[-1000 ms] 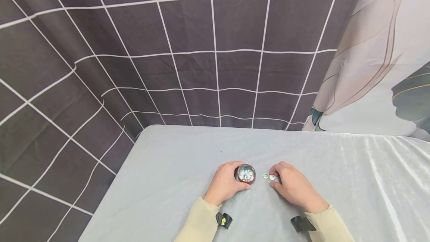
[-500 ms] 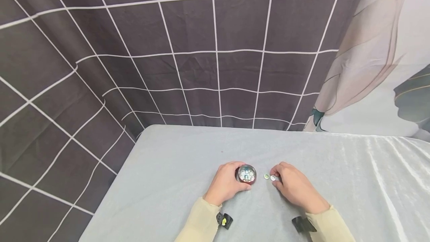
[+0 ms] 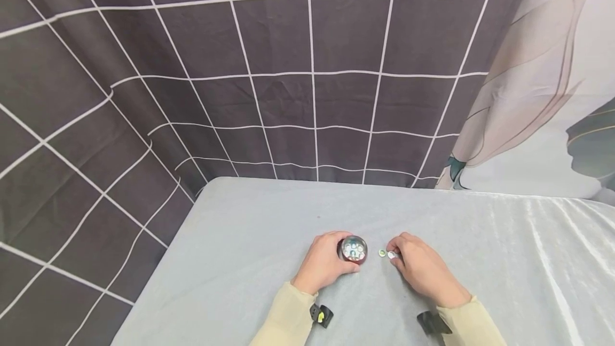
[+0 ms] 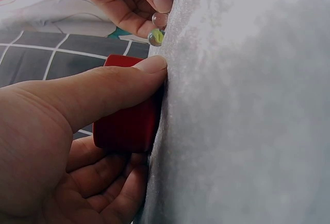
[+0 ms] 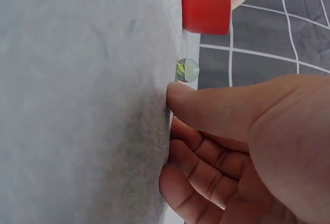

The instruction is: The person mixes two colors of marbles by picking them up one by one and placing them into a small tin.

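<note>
My left hand (image 3: 323, 261) grips a short, round red container (image 3: 342, 254) from the left, its thumb along the near side. Several pale and bluish marbles (image 3: 353, 251) lie inside it. To the right, thumb and index finger of my right hand (image 3: 424, 270) pinch a whitish clear marble (image 3: 391, 254) low at the cloth. Just left of that lies a clear marble with a green swirl (image 3: 382, 253), apart from the container. The left wrist view shows both loose marbles, the green one (image 4: 155, 37) nearer. In the right wrist view my thumb hides the pinched marble.
Pale, velvety cloth (image 3: 250, 228) covers the table. A dark curtain with white grid lines (image 3: 269, 100) hangs behind and on the left, and a white leaf-patterned curtain (image 3: 528, 122) at the right back. Each wrist wears a dark strap (image 3: 434, 323).
My right thumb has come slightly closer to the whitish marble. The left hand and the red container keep their places; the head view has shifted a little.
</note>
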`<action>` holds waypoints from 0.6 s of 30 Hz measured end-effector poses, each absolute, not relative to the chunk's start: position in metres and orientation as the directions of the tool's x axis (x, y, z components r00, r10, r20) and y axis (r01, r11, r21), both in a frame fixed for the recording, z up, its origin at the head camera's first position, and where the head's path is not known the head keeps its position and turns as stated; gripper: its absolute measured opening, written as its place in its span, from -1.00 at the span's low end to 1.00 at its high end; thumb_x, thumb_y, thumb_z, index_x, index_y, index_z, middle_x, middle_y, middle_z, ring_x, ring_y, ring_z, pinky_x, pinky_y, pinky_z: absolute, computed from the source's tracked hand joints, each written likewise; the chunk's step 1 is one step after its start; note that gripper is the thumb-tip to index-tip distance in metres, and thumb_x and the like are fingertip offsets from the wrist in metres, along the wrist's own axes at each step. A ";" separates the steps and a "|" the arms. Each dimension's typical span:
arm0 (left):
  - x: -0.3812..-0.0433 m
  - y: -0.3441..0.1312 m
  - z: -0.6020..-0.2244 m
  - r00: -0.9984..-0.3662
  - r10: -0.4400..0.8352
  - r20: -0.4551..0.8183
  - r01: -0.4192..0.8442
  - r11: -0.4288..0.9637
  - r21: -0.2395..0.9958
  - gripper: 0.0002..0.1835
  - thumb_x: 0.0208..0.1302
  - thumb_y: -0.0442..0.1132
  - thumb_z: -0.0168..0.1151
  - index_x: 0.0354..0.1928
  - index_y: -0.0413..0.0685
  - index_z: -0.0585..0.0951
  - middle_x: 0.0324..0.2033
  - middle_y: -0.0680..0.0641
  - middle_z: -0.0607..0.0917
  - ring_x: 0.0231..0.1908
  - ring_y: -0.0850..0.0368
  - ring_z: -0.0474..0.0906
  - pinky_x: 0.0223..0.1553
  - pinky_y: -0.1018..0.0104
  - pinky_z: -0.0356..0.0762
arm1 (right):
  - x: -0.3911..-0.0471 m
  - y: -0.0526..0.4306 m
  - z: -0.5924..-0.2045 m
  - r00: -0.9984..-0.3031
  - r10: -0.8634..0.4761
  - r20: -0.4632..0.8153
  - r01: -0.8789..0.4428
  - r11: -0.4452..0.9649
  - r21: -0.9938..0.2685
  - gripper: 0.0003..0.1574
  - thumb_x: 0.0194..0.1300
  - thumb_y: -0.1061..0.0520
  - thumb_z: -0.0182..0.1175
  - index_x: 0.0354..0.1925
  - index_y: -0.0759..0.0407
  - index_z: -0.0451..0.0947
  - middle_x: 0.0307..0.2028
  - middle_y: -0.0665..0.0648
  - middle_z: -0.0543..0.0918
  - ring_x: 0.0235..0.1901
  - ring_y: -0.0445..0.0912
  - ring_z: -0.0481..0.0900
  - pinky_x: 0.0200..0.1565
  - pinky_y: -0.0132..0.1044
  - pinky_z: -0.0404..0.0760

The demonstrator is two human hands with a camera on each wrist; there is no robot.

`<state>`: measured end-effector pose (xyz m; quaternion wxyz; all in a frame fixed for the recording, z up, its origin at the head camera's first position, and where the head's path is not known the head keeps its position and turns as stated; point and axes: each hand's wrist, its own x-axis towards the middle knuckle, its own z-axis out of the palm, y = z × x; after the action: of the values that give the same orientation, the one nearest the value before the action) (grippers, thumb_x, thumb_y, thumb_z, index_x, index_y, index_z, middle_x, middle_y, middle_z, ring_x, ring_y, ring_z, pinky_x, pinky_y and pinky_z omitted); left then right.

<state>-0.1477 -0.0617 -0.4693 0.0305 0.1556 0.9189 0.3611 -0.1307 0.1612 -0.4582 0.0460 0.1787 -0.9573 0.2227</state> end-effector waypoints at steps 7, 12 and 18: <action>-0.148 -0.062 -0.468 -0.950 0.306 0.061 0.265 0.688 0.675 -0.36 -0.12 -0.16 0.67 0.10 -0.06 0.67 -0.01 0.00 0.73 0.05 0.09 0.62 0.17 0.20 0.53 | -0.132 0.160 -0.458 -0.931 -0.321 0.175 -0.365 0.840 -0.401 -0.81 0.12 0.32 0.42 -0.30 0.18 0.61 -0.40 -0.04 0.55 -0.34 -0.15 0.54 -0.22 -0.09 0.63; -0.147 -0.063 -0.468 -0.949 0.309 0.071 0.273 0.683 0.677 -0.36 -0.13 -0.17 0.67 0.09 -0.07 0.67 -0.02 0.00 0.73 0.04 0.10 0.63 0.17 0.21 0.54 | -0.131 0.159 -0.458 -0.933 -0.317 0.170 -0.359 0.848 -0.391 -0.82 0.11 0.33 0.42 -0.31 0.19 0.62 -0.41 -0.04 0.54 -0.36 -0.15 0.52 -0.25 -0.11 0.63; -0.147 -0.061 -0.466 -0.952 0.304 0.048 0.255 0.693 0.674 -0.36 -0.12 -0.17 0.67 0.10 -0.07 0.67 0.00 -0.01 0.73 0.05 0.08 0.62 0.17 0.20 0.54 | -0.130 0.159 -0.457 -0.941 -0.302 0.153 -0.338 0.854 -0.395 -0.82 0.11 0.33 0.42 -0.30 0.20 0.63 -0.41 -0.04 0.55 -0.37 -0.16 0.52 -0.26 -0.11 0.62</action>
<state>-0.1471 -0.0614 -0.4661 0.0337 0.1519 0.9195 0.3610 -0.1303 0.1589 -0.4572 0.0428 0.1664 -0.9619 0.2126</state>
